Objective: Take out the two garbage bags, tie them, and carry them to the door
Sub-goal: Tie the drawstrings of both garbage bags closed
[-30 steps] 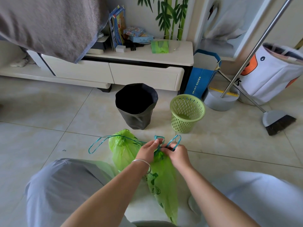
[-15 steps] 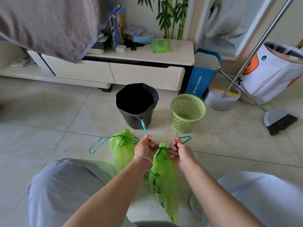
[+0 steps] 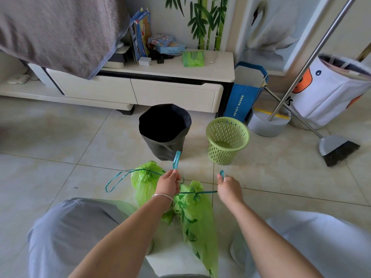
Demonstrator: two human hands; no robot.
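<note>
Two green garbage bags lie on the floor tiles between my knees; the left bag (image 3: 145, 182) is already cinched. My hands have just pulled apart, left hand (image 3: 168, 184) and right hand (image 3: 228, 188) each gripping the teal drawstring (image 3: 202, 192), tightening the near right bag's (image 3: 195, 221) knot.

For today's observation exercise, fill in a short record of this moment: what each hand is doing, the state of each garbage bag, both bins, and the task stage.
left hand: grip closed on one teal drawstring end
right hand: grip closed on the other end, pulled out to the right
near garbage bag: green, lying on the floor, neck cinched, drawstring taut between the hands
far garbage bag: green, neck gathered, its string loop loose on the tiles
black bin: upright, dark inside
green basket: upright, no bag inside
task stage: tying; nothing carried yet
</note>
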